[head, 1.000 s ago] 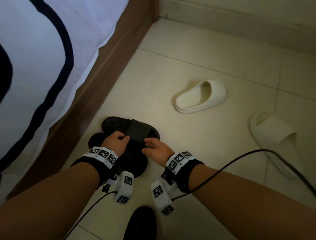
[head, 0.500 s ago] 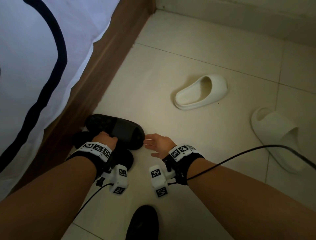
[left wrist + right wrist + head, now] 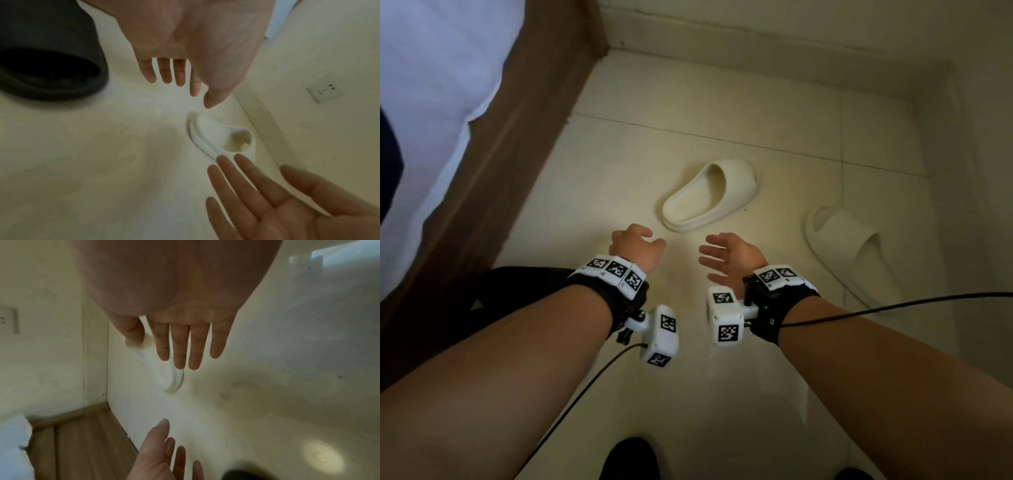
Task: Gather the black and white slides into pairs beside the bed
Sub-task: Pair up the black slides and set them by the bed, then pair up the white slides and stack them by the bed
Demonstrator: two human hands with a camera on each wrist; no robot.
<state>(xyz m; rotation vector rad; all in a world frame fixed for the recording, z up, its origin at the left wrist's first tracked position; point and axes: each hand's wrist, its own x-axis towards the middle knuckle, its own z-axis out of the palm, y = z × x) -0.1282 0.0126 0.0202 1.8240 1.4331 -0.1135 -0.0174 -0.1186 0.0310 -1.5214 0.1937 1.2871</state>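
Observation:
Two black slides (image 3: 517,287) lie together against the bed frame (image 3: 510,164), mostly hidden under my left forearm; one black slide (image 3: 47,65) shows in the left wrist view. A white slide (image 3: 709,195) lies on the floor just ahead of both hands, toe pointing right. The second white slide (image 3: 849,253) lies apart at the right. My left hand (image 3: 643,240) and right hand (image 3: 717,253) hover side by side short of the near white slide (image 3: 222,139), fingers loose, holding nothing. In the right wrist view my fingers (image 3: 180,345) partly cover the white slide (image 3: 162,371).
White bedding (image 3: 431,102) overhangs the brown frame at the left. The wall skirting (image 3: 756,44) closes the far side, with a wall socket (image 3: 324,92) above. A cable (image 3: 893,305) runs from my right wrist. Dark shapes (image 3: 630,459) sit at the bottom edge.
My left hand has let go of the black slides, now left beside the bed. Both hands have moved forward towards the near white slide and opened.

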